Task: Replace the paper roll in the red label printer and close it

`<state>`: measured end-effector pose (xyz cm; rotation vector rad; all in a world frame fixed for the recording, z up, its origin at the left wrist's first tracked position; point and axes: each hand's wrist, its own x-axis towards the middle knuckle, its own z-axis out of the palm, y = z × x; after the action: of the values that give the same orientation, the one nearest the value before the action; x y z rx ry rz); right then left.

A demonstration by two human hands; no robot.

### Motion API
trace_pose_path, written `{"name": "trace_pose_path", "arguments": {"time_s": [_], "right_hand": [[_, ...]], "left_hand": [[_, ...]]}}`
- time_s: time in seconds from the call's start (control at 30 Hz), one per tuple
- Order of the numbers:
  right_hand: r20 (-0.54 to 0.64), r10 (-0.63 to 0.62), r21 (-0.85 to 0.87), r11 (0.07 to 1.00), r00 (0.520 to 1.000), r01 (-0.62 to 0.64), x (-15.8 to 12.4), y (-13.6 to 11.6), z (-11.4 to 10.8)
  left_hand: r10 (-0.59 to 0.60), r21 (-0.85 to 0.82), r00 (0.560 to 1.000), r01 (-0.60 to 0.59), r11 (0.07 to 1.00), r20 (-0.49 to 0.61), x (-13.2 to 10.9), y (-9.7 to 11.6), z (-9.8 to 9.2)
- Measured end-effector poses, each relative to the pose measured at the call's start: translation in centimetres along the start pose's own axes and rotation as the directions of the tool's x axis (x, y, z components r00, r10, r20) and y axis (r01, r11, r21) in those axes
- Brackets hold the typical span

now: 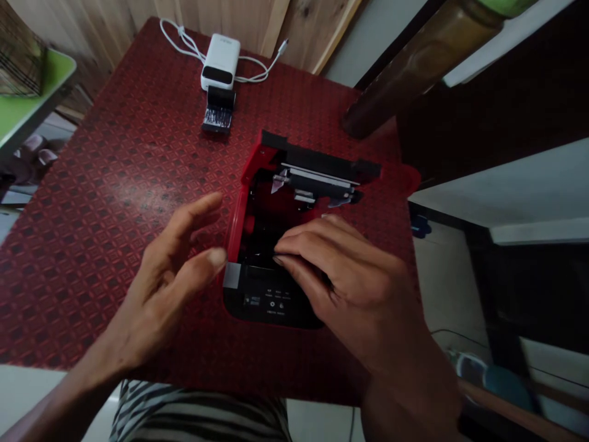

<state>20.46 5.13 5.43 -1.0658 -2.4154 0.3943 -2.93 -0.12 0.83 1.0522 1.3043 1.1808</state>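
Note:
A red and black label printer [271, 291] lies on the table in front of me with its lid [317, 162] raised at the back. Its inner compartment is dark, and a roller bar hangs under the lid with crumpled film at its ends. Over the printer's front inner edge, my right hand [340, 264] pinches thumb and fingertips together; what is between them, if anything, is hidden. My left hand [172, 270] is held beside the printer's left wall, fingers apart and nothing in them, its thumb close to the front left corner.
Toward the back stands a white device [221, 61] with a dark window, with a white cable [257, 77] around it. A dark rolled strip [219, 110] lies before it. A brown post [414, 70] rises behind the red patterned table [115, 190]. A green-edged surface [59, 67] is at left.

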Motion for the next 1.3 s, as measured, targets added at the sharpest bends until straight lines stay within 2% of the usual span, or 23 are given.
{"name": "trace_pose_path", "arguments": {"time_s": [0.13,0.23,0.3,0.37,0.5,0.6,0.67,0.8,1.07,1.3], "right_hand": [[-0.071,0.053,-0.030,0.998,0.996,-0.056,-2.1,-1.2,0.0],[-0.114,0.061,-0.023,0.998,0.992,-0.064,-3.5,-1.9,0.5],[-0.141,0.069,-0.026,0.997,0.988,-0.074,-4.2,-2.1,0.9],[-0.155,0.072,-0.045,0.996,0.985,-0.080,-4.9,-2.3,1.1],[-0.176,0.016,-0.141,0.989,0.984,-0.041,-6.3,-2.7,1.5],[-0.254,-0.009,-0.232,0.971,0.967,-0.052,-7.0,-3.1,2.1],[-0.287,0.005,-0.278,0.956,0.958,-0.088,-7.0,-3.3,2.4],[-0.217,0.054,-0.269,0.957,0.975,-0.113,-6.4,-3.1,2.2],[-0.158,0.068,-0.208,0.973,0.985,-0.100,-5.8,-2.9,1.9],[-0.196,0.106,-0.165,0.976,0.975,-0.140,-5.6,-2.9,2.1]], "left_hand": [[0.192,0.122,0.981,-0.191,0.974,0.000,4.3,2.3,0.7],[0.229,0.141,0.969,-0.241,0.960,0.093,6.9,3.7,2.0],[0.259,0.147,0.965,-0.264,0.953,0.052,7.4,4.3,2.7],[0.272,0.156,0.962,-0.269,0.951,0.001,6.9,4.4,3.1],[0.243,0.157,0.969,-0.234,0.959,-0.039,4.2,3.7,3.0],[0.171,0.081,0.984,-0.166,0.983,-0.055,2.4,2.5,3.2],[0.066,0.006,0.996,-0.065,0.998,-0.055,1.6,1.7,3.4],[-0.081,-0.058,0.997,0.080,0.995,-0.014,0.9,0.7,3.7],[-0.099,-0.063,0.995,0.100,0.993,0.019,0.6,0.4,2.9],[-0.087,-0.036,0.996,0.087,0.996,0.006,0.6,0.1,2.9]]}}
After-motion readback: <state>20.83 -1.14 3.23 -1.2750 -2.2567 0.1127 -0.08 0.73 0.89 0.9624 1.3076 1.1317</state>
